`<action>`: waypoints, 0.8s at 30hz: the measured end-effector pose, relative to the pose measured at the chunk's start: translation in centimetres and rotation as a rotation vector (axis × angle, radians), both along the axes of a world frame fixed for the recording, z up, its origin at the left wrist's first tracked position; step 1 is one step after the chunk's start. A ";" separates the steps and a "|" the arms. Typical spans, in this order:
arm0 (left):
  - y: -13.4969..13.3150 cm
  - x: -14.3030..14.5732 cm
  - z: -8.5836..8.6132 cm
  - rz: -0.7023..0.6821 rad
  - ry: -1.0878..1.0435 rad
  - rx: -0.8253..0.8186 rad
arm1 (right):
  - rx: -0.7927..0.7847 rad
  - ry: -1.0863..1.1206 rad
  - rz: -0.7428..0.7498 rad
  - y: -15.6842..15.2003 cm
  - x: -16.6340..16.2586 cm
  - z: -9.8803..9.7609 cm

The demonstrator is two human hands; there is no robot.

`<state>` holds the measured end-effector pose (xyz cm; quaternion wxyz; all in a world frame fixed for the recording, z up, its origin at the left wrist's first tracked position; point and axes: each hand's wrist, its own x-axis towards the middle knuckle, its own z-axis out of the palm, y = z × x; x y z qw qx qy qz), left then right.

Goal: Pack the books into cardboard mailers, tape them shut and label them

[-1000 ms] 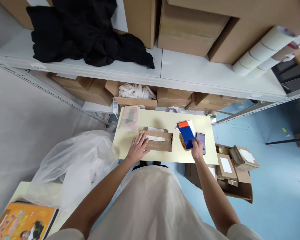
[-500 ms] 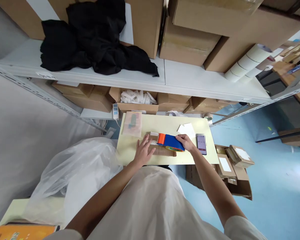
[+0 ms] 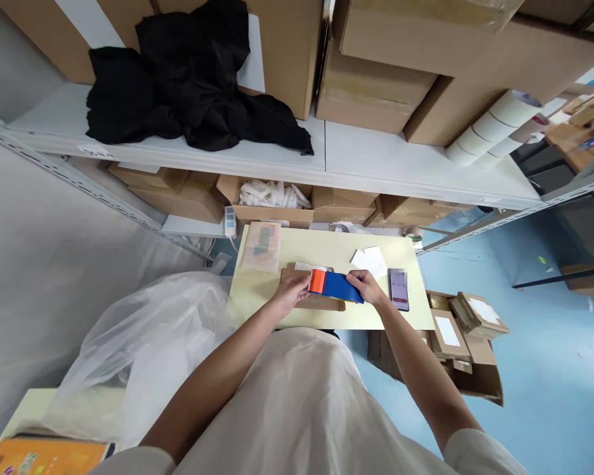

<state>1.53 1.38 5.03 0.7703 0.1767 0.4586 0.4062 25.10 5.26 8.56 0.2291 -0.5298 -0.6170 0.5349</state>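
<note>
A blue and orange tape dispenser (image 3: 342,287) is held level over the table, its orange end to the left. My right hand (image 3: 367,285) is closed around its blue right end. At the orange front, my left hand (image 3: 291,294) has its fingers pinched together against the toothed edge; whether a tape end lies between them is too small to tell. Below the dispenser a flat brown cardboard box (image 3: 321,303) lies on the pale yellow table (image 3: 257,303), partly covered by the dispenser and my left hand. A white label (image 3: 304,266) shows at its far edge.
A pinkish plastic packet (image 3: 261,247) lies at the table's far left. White paper pieces (image 3: 370,261) and a phone (image 3: 399,289) lie on the right. Grey shelving (image 3: 277,155) with cartons rises behind. On the floor at right stands an open carton (image 3: 485,382) of small boxes.
My left hand has gone from spread fingers over the box's left part to a pinch at the dispenser's orange end. The dispenser has turned, its roll edge now mostly out of sight.
</note>
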 end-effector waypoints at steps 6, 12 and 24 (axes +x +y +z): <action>-0.3 0.3 -0.5 0.041 -0.171 0.005 | 0.020 0.076 0.044 0.5 0.1 0.6; -0.7 0.3 -0.2 0.065 -0.173 0.055 | 0.033 0.099 0.053 0.3 -0.1 0.6; 0.1 -1.7 2.6 0.026 0.123 0.064 | 0.128 -0.018 0.053 0.2 -0.6 2.7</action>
